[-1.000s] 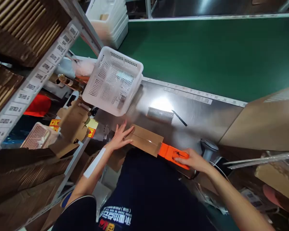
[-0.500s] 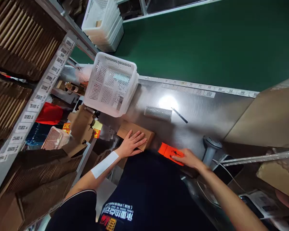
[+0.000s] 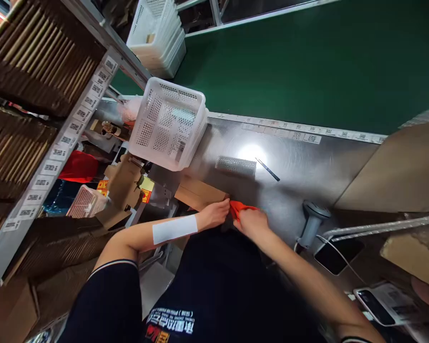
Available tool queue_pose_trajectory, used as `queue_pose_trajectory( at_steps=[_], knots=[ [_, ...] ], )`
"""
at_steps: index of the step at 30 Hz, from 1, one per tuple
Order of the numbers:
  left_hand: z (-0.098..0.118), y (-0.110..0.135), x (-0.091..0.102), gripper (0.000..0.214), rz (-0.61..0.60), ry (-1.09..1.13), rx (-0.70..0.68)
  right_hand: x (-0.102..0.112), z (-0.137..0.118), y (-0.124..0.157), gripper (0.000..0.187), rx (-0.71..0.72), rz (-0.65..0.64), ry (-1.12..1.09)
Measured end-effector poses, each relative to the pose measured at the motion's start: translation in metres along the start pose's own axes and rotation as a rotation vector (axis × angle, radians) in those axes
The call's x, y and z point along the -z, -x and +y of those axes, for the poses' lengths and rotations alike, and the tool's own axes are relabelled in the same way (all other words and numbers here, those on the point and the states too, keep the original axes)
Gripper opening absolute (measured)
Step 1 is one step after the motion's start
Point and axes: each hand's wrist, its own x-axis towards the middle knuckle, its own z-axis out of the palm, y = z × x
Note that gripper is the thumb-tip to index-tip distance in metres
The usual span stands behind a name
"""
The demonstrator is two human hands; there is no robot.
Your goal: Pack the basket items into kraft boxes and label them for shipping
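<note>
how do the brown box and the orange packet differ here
The brown box is dull; the orange packet is bright. The box shows straight edges; the packet looks creased. The packet is in the right hand; the box lies to the packet's left. Both are partly hidden: the box by the left hand, the packet by the right.
</note>
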Motion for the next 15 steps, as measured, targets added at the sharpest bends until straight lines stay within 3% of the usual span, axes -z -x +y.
queue_pose_trajectory(
  at_steps=[4, 7, 10, 13, 15],
  knots=[
    [-0.004, -0.015, -0.006, 0.037, 0.009, 0.043, 0.028, -0.009, 0.011, 0.006, 0.03, -0.079, 0.037, 0.14],
    [-0.01, -0.018, 0.014, 0.034, -0.06, 0.089, 0.008, -0.022, 0.046, 0.002, 0.044, -0.239, 0.173, 0.138],
    [-0.01, -0.019, 0.039, 0.035, -0.057, 0.091, -0.144, -0.044, 0.077, -0.004, 0.048, -0.332, 0.343, 0.153],
    [-0.005, -0.005, 0.053, 0.044, 0.087, 0.08, -0.271, -0.071, 0.088, -0.002, 0.046, -0.338, 0.584, 0.132],
    [-0.007, 0.019, 0.049, 0.045, 0.242, 0.09, -0.245, -0.093, 0.08, 0.005, 0.048, -0.306, 0.752, 0.083]
  ],
)
